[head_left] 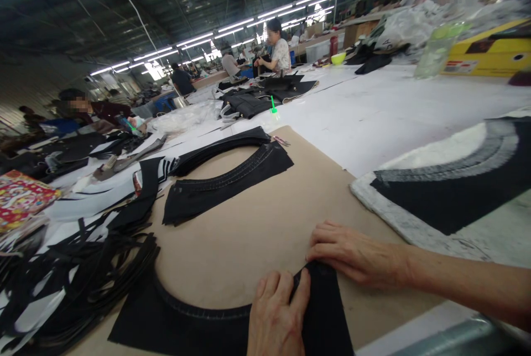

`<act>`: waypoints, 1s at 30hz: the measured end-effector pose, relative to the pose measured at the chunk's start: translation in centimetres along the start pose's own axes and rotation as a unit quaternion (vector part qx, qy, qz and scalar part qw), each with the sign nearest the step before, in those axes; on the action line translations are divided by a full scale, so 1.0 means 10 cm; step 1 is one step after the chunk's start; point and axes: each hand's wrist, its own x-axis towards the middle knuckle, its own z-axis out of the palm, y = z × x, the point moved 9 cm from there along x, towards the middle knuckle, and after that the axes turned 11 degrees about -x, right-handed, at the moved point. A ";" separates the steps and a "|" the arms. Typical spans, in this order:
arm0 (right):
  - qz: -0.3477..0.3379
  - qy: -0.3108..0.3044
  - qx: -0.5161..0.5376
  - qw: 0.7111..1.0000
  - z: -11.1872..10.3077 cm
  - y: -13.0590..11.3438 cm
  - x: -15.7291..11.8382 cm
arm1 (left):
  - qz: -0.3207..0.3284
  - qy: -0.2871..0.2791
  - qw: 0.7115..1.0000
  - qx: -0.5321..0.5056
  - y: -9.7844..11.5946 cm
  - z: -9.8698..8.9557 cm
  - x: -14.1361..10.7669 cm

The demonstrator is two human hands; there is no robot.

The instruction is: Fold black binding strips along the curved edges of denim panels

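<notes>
A black fabric piece (199, 328) with a deep curved cut-out lies on a brown board (224, 256) in front of me. Along its curve runs a narrow band marked with short pale lines. My left hand (277, 312) presses down on the right part of this curve, its fingers bent and its thumb along the edge. Just beyond it, my right hand (357, 254) has its fingers drawn together at the upper right corner of the same piece. Its fingertips hide the corner. Farther up the board is a stack of similar black curved pieces (224, 184).
Black strips (91, 278) are heaped at the left. On the right, another black piece (468, 190) with a grey curved band rests on a pale slab (385, 209). Small snips (281, 140), a green-tipped bottle (274, 108) and a yellow box (489, 52) lie farther back. Co-workers sit beyond.
</notes>
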 end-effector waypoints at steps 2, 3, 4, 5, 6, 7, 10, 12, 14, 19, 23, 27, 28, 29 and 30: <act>-0.005 -0.006 -0.021 1.000 0.02 -0.04 0.01 | 0.000 0.005 1.000 0.003 0.01 -0.01 0.00; -0.010 -0.012 -0.033 0.999 0.03 -0.07 0.01 | -0.001 0.007 1.000 0.003 0.01 -0.01 0.00; -0.013 -0.016 -0.043 0.999 0.05 -0.10 0.01 | -0.001 0.007 1.000 0.002 0.01 -0.01 0.00; -0.014 -0.017 -0.051 0.998 0.05 -0.12 0.01 | -0.002 0.005 1.000 -0.001 0.01 0.00 0.01; -0.013 -0.018 -0.057 0.998 0.06 -0.14 0.01 | -0.003 0.002 1.000 -0.004 0.01 0.01 0.01; -0.014 -0.019 -0.062 0.998 0.07 -0.15 0.00 | -0.004 -0.003 1.000 -0.005 0.00 0.02 0.00; -0.017 -0.020 -0.076 0.997 0.08 -0.18 -0.03 | 0.002 -0.019 1.000 -0.008 -0.02 0.06 -0.01; -0.022 -0.016 -0.086 0.996 0.08 -0.19 -0.04 | 0.015 -0.028 0.999 -0.008 -0.02 0.08 -0.01; -0.027 -0.005 -0.095 0.995 0.06 -0.19 -0.04 | 0.023 -0.033 0.999 -0.009 -0.01 0.08 -0.02; -0.040 -0.007 -0.107 0.993 0.05 -0.19 -0.06 | 0.003 -0.017 1.000 -0.006 -0.02 0.06 -0.03; -0.047 -0.013 -0.121 0.991 0.05 -0.13 -0.14 | 0.011 -0.011 1.000 0.012 0.00 0.07 -0.05; -0.015 0.016 -0.141 0.990 -0.03 -0.05 -0.19 | 0.035 0.000 0.999 0.034 0.05 0.05 -0.05; -0.002 0.029 -0.143 0.989 -0.06 -0.05 -0.19 | 0.035 0.005 0.999 0.039 0.05 0.03 -0.05; 0.008 0.038 -0.142 0.989 -0.08 -0.08 -0.17 | 0.033 0.011 0.998 0.043 0.06 0.02 -0.04; 0.012 0.041 -0.138 0.989 -0.08 -0.12 -0.15 | 0.030 0.015 0.998 0.046 0.06 0.01 -0.03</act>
